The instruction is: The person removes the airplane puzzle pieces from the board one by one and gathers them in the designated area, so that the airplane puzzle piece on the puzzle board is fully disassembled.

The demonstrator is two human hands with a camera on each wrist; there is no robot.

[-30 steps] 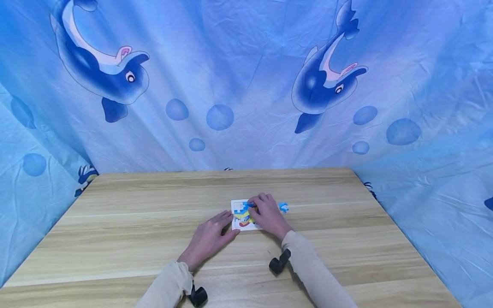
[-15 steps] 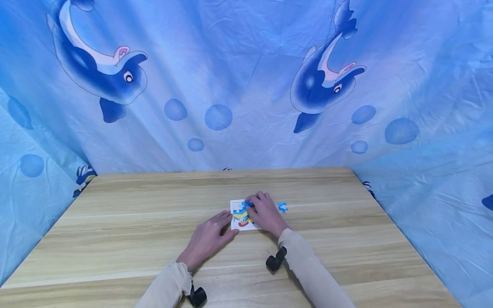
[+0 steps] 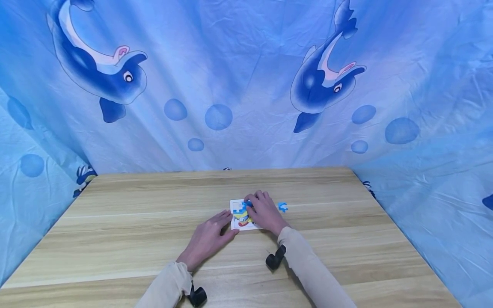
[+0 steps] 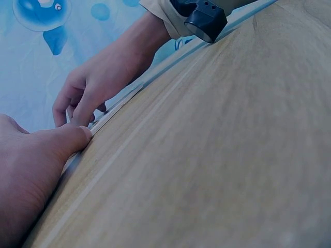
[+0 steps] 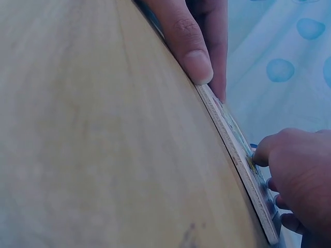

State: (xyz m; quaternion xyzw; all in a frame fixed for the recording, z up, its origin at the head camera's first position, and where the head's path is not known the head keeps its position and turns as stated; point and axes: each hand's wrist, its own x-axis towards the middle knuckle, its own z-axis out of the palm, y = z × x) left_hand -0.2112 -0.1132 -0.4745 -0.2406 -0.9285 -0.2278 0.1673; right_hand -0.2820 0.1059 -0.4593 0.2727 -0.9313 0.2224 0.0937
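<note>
A small jigsaw puzzle board (image 3: 250, 228) with a white rim lies flat on the wooden table, showing a yellow, red and blue picture. My left hand (image 3: 209, 235) rests at its left side, fingers extended along the edge and thumb at the near corner; in the right wrist view the left thumb (image 5: 198, 66) presses the board's edge. Over the board's upper right, my right hand (image 3: 265, 214) pinches a blue puzzle piece (image 3: 248, 204) between thumb and fingers, mostly hidden. The right hand covers much of the board's right side.
Blue loose puzzle material (image 3: 283, 207) lies on the table just right of the board; I cannot tell if it is one piece or more. The wooden table (image 3: 135, 231) extends around both hands. A blue dolphin-print curtain (image 3: 246, 85) hangs behind and at the sides.
The right hand has shifted slightly left and away over the board with the blue puzzle piece. The left hand keeps its place at the board's edge. The view has shifted a little.
</note>
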